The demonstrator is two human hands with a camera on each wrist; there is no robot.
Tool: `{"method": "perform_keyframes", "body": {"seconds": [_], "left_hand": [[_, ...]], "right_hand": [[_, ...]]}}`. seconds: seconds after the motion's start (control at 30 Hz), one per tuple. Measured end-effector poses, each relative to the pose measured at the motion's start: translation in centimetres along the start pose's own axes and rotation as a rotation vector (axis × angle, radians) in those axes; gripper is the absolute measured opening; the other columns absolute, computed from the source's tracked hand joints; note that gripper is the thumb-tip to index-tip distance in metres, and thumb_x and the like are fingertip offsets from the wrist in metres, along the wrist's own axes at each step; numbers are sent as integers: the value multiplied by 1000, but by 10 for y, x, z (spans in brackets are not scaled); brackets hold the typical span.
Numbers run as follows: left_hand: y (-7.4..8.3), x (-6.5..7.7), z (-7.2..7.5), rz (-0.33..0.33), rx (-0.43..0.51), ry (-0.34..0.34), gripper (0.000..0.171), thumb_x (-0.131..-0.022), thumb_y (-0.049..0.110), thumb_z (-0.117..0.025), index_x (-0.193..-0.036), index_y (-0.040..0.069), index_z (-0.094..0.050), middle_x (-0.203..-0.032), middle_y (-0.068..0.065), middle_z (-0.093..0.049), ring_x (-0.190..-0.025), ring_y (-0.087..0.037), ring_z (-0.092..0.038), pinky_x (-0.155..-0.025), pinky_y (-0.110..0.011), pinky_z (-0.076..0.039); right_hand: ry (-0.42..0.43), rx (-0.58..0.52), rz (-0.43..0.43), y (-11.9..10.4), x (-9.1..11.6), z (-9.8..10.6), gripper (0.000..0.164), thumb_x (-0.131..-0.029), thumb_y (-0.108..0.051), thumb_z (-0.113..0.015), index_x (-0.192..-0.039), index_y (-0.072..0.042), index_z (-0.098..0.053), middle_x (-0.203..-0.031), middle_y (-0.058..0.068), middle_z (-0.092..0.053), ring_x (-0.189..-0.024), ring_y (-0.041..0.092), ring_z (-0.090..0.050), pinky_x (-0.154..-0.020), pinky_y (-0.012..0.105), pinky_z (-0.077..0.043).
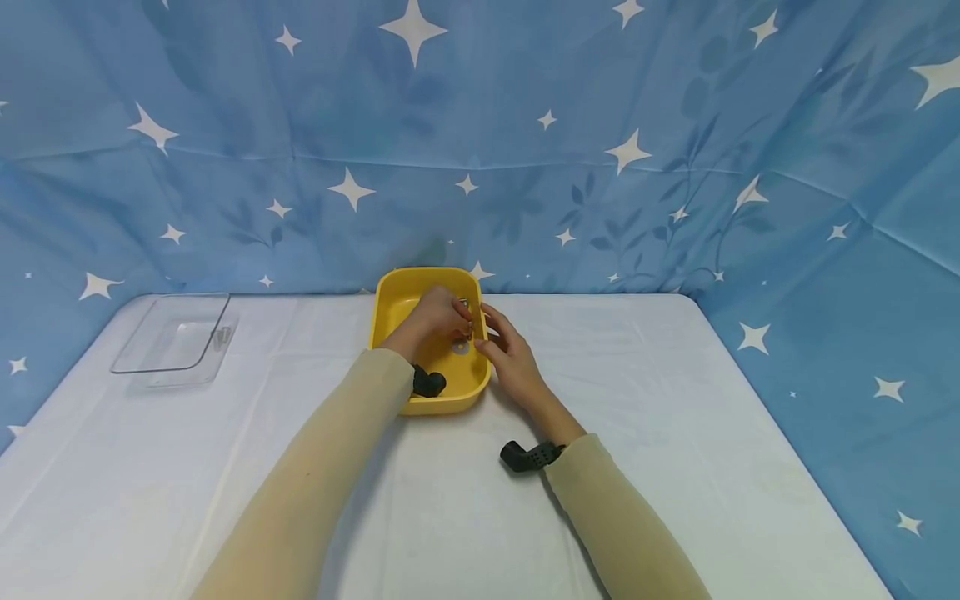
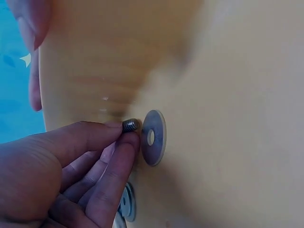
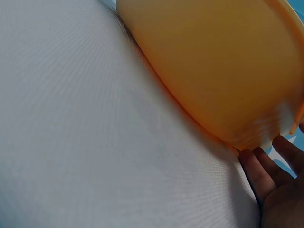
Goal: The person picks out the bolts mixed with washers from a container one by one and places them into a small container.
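Note:
A yellow basin (image 1: 432, 406) stands on the white table against the curtain. My left hand (image 1: 438, 314) reaches inside it. In the left wrist view that hand pinches a small screw (image 2: 130, 125) between thumb and index finger, its threaded end showing and the rest hidden. Right beside the screw a large flat washer (image 2: 154, 137) lies on the basin floor. More metal washers (image 2: 127, 203) show partly behind the fingers. My right hand (image 1: 517, 364) holds the basin's right side, thumb at the rim and fingers (image 3: 259, 173) against the outer wall.
To the left on the table sits a clear plastic box (image 1: 183, 342), with a clear lid-like sheet (image 1: 150, 337) over it. A blue curtain (image 1: 525, 125) with white stars hangs directly behind the basin. White cloth (image 1: 675, 417) covers the table.

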State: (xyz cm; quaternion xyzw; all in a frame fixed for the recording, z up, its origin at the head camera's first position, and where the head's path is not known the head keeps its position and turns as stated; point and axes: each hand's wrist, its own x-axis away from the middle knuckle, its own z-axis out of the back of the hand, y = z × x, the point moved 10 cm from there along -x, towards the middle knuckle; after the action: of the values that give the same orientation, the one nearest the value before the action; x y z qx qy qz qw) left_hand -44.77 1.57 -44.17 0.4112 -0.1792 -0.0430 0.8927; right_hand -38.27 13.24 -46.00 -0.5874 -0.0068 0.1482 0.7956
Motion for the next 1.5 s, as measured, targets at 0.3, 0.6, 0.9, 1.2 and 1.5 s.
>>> {"method": "perform_keyframes", "body": {"seconds": [0.3,0.6,0.9,1.2,1.5], "left_hand": [[5,8,16,-27,-54,-53,25,-90,7,-72,-114,0,-75,-114,-16,-74,-97,-25,-67,-93,-32,-59],[1,21,40,-50,-47,-38,28,-91,8,-69,-118,-2,-74,-123,-17,-71,-101,-27,-72,-92,-35,-61],[-16,36,76,-12,45,-46,32,-92,5,-66,-122,-7,-68,-122,-23,-69,-111,-38,-70,-100,-44,-57],[-34,51,122,25,5,30,24,-92,10,-70,-113,-3,-71,-111,-16,-71,-96,-27,-74,-87,-32,-62],[-53,68,153,41,-21,64,28,-92,13,-71,-114,-3,-70,-103,-14,-74,-81,-16,-72,-83,-31,-63]], "right_hand": [[11,19,1,0,-3,2,60,-102,-20,-52,-159,-24,-33,-158,13,-44,-139,36,-52,-113,49,-47],[30,13,-21,6,-4,5,60,-101,-22,-53,-158,-26,-34,-159,12,-43,-141,35,-50,-115,48,-45],[29,4,-28,6,-4,4,60,-101,-21,-52,-158,-29,-34,-160,10,-41,-142,33,-50,-116,47,-44],[41,6,-37,6,-3,7,61,-101,-22,-53,-158,-29,-34,-160,10,-41,-143,33,-48,-117,48,-43],[25,-2,-41,5,-4,0,60,-102,-21,-53,-158,-29,-34,-160,10,-41,-143,34,-48,-117,49,-43]]}}
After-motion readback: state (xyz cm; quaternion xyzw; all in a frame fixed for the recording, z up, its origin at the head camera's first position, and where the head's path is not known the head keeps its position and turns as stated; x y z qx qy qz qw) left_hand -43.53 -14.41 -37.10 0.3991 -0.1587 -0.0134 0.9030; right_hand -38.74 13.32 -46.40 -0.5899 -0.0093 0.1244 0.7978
